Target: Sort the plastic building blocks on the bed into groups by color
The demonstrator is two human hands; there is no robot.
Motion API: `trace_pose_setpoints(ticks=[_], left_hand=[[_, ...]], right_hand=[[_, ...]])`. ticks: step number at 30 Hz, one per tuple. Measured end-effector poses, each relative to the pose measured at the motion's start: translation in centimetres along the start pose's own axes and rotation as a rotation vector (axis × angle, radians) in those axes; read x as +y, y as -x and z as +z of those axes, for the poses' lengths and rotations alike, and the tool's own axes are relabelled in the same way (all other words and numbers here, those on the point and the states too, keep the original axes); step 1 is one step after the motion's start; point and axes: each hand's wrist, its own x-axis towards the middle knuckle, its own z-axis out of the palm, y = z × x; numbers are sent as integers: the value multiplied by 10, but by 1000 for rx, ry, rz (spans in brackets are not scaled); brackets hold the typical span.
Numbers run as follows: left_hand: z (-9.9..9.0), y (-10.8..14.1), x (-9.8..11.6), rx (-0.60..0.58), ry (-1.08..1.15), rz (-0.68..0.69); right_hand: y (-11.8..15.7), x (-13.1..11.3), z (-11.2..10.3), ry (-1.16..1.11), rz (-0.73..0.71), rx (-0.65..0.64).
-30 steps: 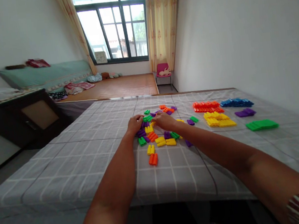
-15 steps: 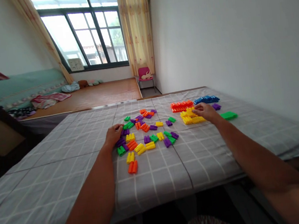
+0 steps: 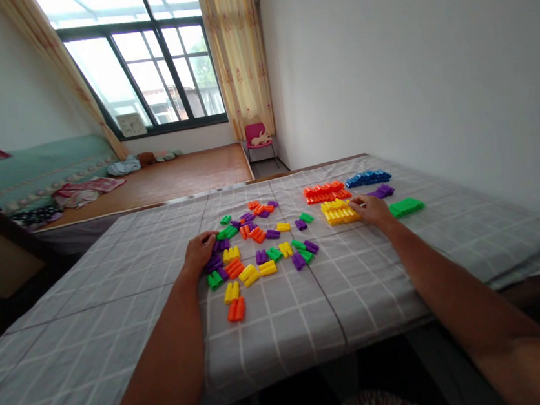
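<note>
My left hand (image 3: 199,252) rests at the left edge of a loose scatter of small plastic blocks. Its fingers are bent and pinched together beside a green block (image 3: 227,233) and a purple block (image 3: 223,245); what they hold, if anything, is hidden. Over on the right, my right hand (image 3: 371,209) has its fingertips closed at the right end of a neat stack of yellow blocks (image 3: 340,213). Behind that stack lies a row of orange blocks (image 3: 325,193). Purple blocks (image 3: 382,191) and a flat group of green blocks (image 3: 407,207) lie around the right hand.
A row of blue blocks (image 3: 367,178) lies at the back right, near the white wall (image 3: 406,70). The checked cloth (image 3: 292,310) covers the table. Beyond it stand a wooden platform (image 3: 198,171) and a pink chair (image 3: 255,132).
My right hand has come down from the top of the yellow stack to its right end, and the stack looks more even. My left hand stays by the scattered blocks. The view has shifted slightly.
</note>
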Motion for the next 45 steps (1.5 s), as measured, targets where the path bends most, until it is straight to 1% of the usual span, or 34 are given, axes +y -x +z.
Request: trace_pose_setpoints(ticks=[2, 4, 5, 6, 7, 9, 11, 13, 15, 16, 19, 22, 24, 27, 29, 30, 32, 34, 36, 37, 39, 41, 43, 45], left_hand=[[1, 0, 0, 4, 20, -10], [3, 1, 1, 11, 43, -17], [4, 1, 1, 15, 53, -16], [4, 2, 2, 19, 60, -12], [5, 2, 3, 21, 64, -7], [5, 3, 5, 23, 70, -5], [4, 3, 6, 27, 76, -14], [4, 4, 6, 32, 85, -21], [4, 5, 5, 34, 87, -24], [4, 5, 4, 31, 86, -24], [6, 4, 2, 23, 94, -16], [7, 3, -1, 25, 109, 3], [8, 2, -2, 30, 118, 4], [8, 1, -2, 23, 123, 17], [7, 0, -1, 12, 111, 27], [6, 0, 0, 8, 103, 28], [4, 0, 1, 5, 88, 19], [3, 1, 1, 1, 78, 7], [1, 1, 1, -3, 66, 1], [0, 1, 1, -4, 58, 1], [-1, 1, 1, -7, 40, 7], [-2, 0, 2, -8, 16, 14], [-2, 0, 3, -6, -7, 19], [-2, -1, 3, -1, -18, 21]], right_hand=[[0, -5, -4, 18, -13, 97], [1, -18, -5, 8, -59, 171], [2, -28, -5, -13, -101, 172], [3, -41, -4, -44, -152, 140], [6, -57, -2, -81, -211, 76], [15, -95, 5, -156, -350, -110], [27, -137, 15, -210, -503, -312], [40, -176, 28, -231, -649, -479], [50, -211, 43, -205, -755, -578], [53, -226, 52, -173, -788, -597], [54, -263, 78, -43, -813, -595], [47, -290, 101, 54, -763, -623], [40, -302, 111, 84, -710, -668], [31, -312, 118, 99, -665, -737], [28, -312, 118, 85, -661, -738], [28, -310, 117, 70, -661, -710], [28, -302, 111, 26, -662, -602], [28, -287, 100, -55, -649, -479], [26, -261, 80, -158, -596, -425], [24, -244, 68, -201, -547, -424], [16, -200, 41, -240, -425, -433], [6, -146, 12, -220, -311, -411], [-6, -89, -15, -156, -259, -339], [-15, -38, -36, -90, -209, -297]])
